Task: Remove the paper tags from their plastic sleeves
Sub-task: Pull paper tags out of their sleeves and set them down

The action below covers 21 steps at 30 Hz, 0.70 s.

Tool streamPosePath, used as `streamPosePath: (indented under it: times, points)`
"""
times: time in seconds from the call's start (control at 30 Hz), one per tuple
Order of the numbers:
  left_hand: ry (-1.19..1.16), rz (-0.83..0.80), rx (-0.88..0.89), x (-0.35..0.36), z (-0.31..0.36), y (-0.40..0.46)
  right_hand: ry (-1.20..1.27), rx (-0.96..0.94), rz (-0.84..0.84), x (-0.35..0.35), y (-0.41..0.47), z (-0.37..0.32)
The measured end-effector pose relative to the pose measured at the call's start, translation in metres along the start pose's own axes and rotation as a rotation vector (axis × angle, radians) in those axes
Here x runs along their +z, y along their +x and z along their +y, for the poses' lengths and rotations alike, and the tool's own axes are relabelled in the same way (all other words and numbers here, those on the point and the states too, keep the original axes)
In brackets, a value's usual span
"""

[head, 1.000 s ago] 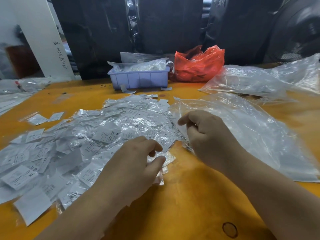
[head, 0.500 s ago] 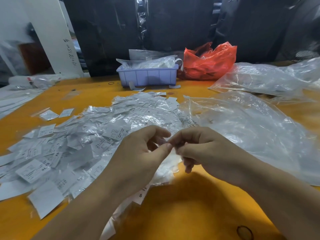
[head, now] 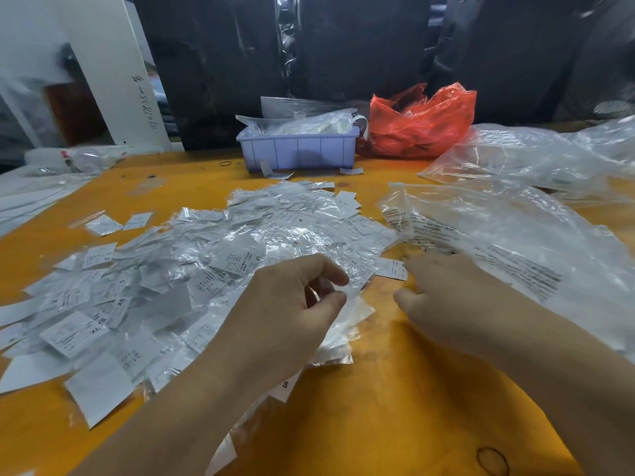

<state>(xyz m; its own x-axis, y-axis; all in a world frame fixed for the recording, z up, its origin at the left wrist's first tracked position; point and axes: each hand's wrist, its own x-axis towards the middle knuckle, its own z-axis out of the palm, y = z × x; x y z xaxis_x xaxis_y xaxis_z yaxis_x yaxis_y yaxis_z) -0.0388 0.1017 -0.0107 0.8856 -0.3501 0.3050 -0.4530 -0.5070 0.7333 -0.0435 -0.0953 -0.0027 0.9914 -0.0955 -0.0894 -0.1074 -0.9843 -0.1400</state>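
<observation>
Partly blurred, left hand (head: 285, 314) fingers pinching a clear sleeve (head: 347, 304), right hand (head: 443, 297) fingertips hidden, grip unclear

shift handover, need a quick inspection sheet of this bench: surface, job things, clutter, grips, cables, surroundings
surface: orange table, bare patch nearest the person, a dark ring mark at its near right.
job's things: wide pile of sleeved tags left of centre; loose paper tag beside the right hand.
clutter: large clear bags on the right; lavender bin of plastic at the back; red bag beside it; rubber band left of the bin.
grips: left hand pinches a clear sleeve; right hand reaches toward the bags, fingers hidden.
cables: nothing seen.
surroundings: dark plastic sheeting behind; white board with handwriting at left.
</observation>
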Motion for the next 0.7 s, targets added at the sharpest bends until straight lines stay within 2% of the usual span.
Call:
streamPosePath:
  times: [0.17,0.37,0.5,0.7]
  points:
    - [0.003,-0.020,-0.005,0.0016,0.0006,-0.0006,-0.042,-0.001,-0.148,0.0062,-0.0014,0.0005]
    - [0.014,-0.042,-0.013,0.0030,0.0002,-0.0003,-0.005,0.002,-0.102,0.0099,0.0051,0.0033]
    - [0.005,-0.045,-0.023,0.0043,-0.0009,-0.0006,0.023,-0.025,-0.139,0.0101,0.0056,0.0054]
    - [0.006,-0.041,-0.017,0.0056,-0.0020,-0.0002,0.105,-0.111,0.050,0.0095,0.0085,0.0027]
